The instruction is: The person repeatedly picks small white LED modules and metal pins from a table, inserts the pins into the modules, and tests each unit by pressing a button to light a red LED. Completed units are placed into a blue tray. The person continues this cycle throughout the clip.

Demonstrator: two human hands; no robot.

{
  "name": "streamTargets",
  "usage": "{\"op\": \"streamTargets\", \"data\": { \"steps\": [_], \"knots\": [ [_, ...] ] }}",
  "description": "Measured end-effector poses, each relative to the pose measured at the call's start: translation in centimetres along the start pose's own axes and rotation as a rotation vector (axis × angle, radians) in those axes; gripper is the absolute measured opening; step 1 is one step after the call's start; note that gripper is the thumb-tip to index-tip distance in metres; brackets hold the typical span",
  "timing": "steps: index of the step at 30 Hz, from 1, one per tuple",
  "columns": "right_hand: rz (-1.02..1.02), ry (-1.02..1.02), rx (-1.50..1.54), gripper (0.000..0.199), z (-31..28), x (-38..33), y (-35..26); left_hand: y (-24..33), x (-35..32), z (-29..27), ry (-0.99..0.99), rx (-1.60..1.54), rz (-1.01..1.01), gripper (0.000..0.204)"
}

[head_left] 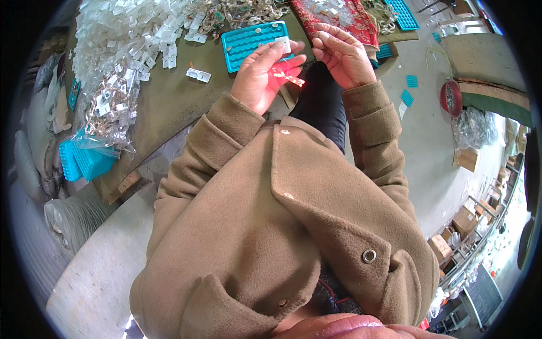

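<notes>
My left hand (261, 76) is closed, thumb and fingers pinching a small white plastic card (284, 44) over the near right part of a teal ridged tray (240, 52). By its lower fingers, a short chain-like strip (289, 77) glows under bright red light; whether those fingers grip it I cannot tell. To the right, my right hand (345, 56) has thumb and forefinger pressed together, apart from the card. What sits in that pinch, if anything, is too small to make out. A few small pale pieces lie on the tray.
White plastic cards (130, 34) form a big heap on the table's left. A single card (199, 74) lies nearer. A clear bag (110, 101) of chains and cards sits at the left edge, above teal trays (93, 161). Red patterned cloth (361, 22) covers the far right.
</notes>
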State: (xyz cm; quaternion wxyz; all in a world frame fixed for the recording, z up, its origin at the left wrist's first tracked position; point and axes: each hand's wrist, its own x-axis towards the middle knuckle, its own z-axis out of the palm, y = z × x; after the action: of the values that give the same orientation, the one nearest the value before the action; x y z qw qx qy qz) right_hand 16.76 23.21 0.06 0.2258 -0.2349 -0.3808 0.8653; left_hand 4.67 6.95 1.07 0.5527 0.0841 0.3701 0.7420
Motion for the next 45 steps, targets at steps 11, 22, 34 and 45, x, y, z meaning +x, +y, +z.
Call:
{"op": "streamTargets", "data": {
  "steps": [11,22,34,45],
  "knots": [
    [-0.56,0.36,-0.87,0.018,-4.7,3.4,-1.4,-0.3,0.1,-0.8,0.042,0.025,-0.126,0.026],
    [-0.479,0.343,-1.604,0.022,-3.4,3.7,-0.5,-0.4,0.3,-1.2,0.039,0.08,-0.182,0.027],
    [-0.41,0.436,-1.193,0.021,-7.4,2.0,-2.8,-0.8,0.3,-0.9,0.006,0.057,-0.2,0.031],
    [-0.294,0.44,-1.632,0.022,-5.5,1.4,-2.2,-0.5,-0.3,-0.8,0.028,0.061,-0.179,0.03]
  ]
}}
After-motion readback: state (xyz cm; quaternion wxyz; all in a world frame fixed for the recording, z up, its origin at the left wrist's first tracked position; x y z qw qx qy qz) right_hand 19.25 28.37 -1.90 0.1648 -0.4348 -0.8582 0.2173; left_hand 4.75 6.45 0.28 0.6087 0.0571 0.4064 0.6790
